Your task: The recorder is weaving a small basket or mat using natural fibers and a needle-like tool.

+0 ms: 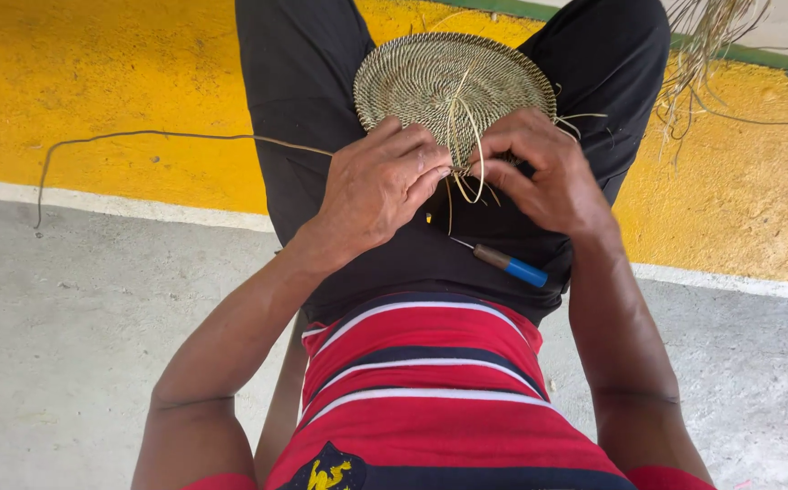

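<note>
While resting on the lap's far edge, one round woven disc (453, 86) being coiled: left hand (380, 186) pinched shut on a long fibre strand (167, 136), right hand (548, 172) closed on the disc's near rim. Stitching in hand, seemingly; next calls for threading loose fibre ends (466, 177) tight. One blue-handled awl (503, 263) lying mid-lap; one fibre bundle (707, 45) top right.

Straw-and-dark coiled woven disc (453, 83), blue-handled awl (510, 266), red-navy-white striped shirt (430, 390), yellow floor (94, 82)
</note>
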